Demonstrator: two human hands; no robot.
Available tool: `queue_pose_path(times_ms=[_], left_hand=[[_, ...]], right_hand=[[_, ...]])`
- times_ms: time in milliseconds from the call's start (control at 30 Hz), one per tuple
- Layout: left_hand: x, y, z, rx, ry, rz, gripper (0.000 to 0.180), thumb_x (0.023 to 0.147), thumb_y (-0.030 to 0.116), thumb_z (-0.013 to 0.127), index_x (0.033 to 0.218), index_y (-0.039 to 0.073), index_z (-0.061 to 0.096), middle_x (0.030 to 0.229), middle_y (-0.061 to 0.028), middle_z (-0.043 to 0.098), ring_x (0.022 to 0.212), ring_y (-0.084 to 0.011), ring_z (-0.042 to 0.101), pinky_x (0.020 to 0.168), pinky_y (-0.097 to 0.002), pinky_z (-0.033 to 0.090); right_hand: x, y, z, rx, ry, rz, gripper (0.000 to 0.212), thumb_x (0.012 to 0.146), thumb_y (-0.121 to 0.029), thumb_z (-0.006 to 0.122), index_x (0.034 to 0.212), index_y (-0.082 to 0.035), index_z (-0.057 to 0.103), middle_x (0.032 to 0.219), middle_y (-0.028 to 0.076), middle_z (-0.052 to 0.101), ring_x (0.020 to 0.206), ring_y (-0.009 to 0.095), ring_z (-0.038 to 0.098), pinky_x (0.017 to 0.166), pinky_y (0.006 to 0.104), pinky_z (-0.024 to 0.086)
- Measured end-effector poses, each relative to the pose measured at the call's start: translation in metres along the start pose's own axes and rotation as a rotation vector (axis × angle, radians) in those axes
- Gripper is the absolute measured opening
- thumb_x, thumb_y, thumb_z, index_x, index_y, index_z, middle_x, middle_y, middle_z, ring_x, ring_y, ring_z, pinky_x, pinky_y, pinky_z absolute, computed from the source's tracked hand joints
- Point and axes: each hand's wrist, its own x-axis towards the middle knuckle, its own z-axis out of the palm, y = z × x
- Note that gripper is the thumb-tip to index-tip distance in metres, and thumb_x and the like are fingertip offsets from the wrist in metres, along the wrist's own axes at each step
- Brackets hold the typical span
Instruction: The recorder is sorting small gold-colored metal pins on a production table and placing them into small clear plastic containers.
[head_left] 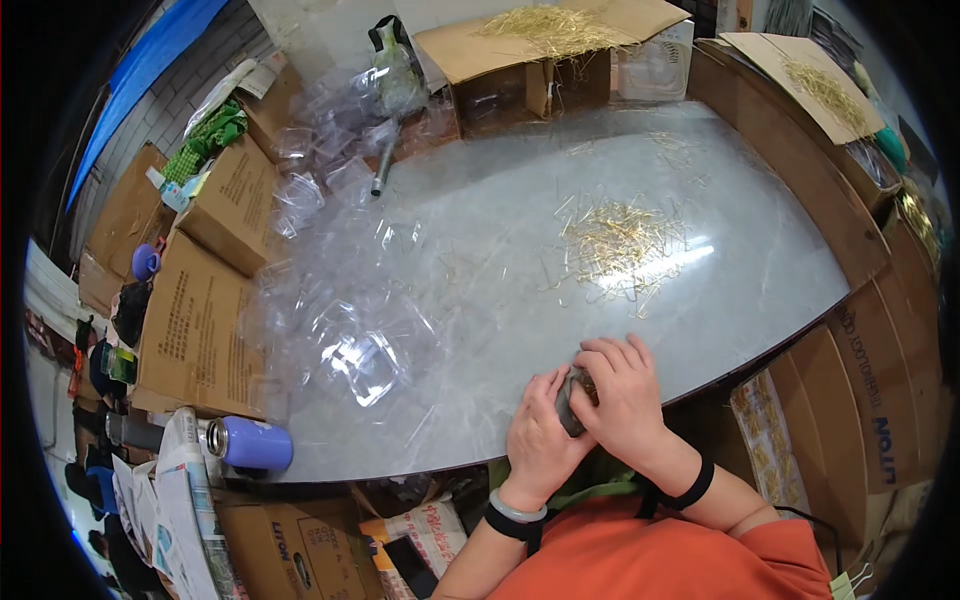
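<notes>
At the near edge of the table, my left hand [540, 440] is closed round the side of a small dark grey, rounded object [568, 408]. Over its right side curves my right hand [622, 400], with the thumb side pressed against it. Something brownish-gold shows in the gap between my hands, too small to name. Most of the grey object is hidden by my fingers, so its kind is unclear. Just beyond my hands lies a loose heap of thin gold wire pieces [622, 245].
Clear plastic boxes [365, 365] cover the table's left side, with a dark tube [383, 170] farther back. A purple bottle [255, 443] lies at the near left corner. Cardboard boxes [195, 320] line the left edge. More gold wire sits on a cardboard sheet [455, 55] at the back.
</notes>
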Motion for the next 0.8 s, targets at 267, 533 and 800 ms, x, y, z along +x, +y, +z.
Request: queue_pose_path(times_ms=[267, 533, 800], left_hand=[[0.002, 0.001, -0.004, 0.056, -0.016, 0.022, 0.091, 0.074, 0.025, 0.09, 0.143, -0.003, 0.037, 0.138, -0.0206, 0.061, 0.125, -0.0388, 0.06, 0.103, -0.0452, 0.05], [0.005, 0.005, -0.005, 0.173, -0.053, 0.08, 0.084, 0.078, 0.032, 0.087, 0.145, 0.0, 0.048, 0.141, -0.0186, 0.058, 0.126, -0.0421, 0.057, 0.105, -0.0498, 0.048], [0.006, 0.008, -0.004, 0.218, -0.076, 0.111, 0.076, 0.078, 0.035, 0.087, 0.139, 0.002, 0.055, 0.143, -0.0187, 0.056, 0.126, -0.0434, 0.057, 0.107, -0.0502, 0.047]], right_hand=[[0.0, 0.003, -0.03, 0.014, -0.223, -0.096, 0.045, 0.093, -0.034, 0.07, 0.124, -0.002, 0.064, 0.137, 0.017, 0.062, 0.135, 0.04, 0.051, 0.118, 0.0606, 0.029], [-0.011, 0.025, -0.041, 0.157, -0.286, -0.125, 0.061, 0.098, -0.033, 0.065, 0.147, 0.0, 0.048, 0.15, 0.02, 0.051, 0.146, 0.042, 0.04, 0.122, 0.0603, 0.023], [-0.032, 0.039, -0.042, 0.219, -0.214, -0.06, 0.061, 0.093, -0.018, 0.071, 0.146, 0.001, 0.047, 0.147, 0.022, 0.052, 0.142, 0.043, 0.045, 0.12, 0.0613, 0.026]])
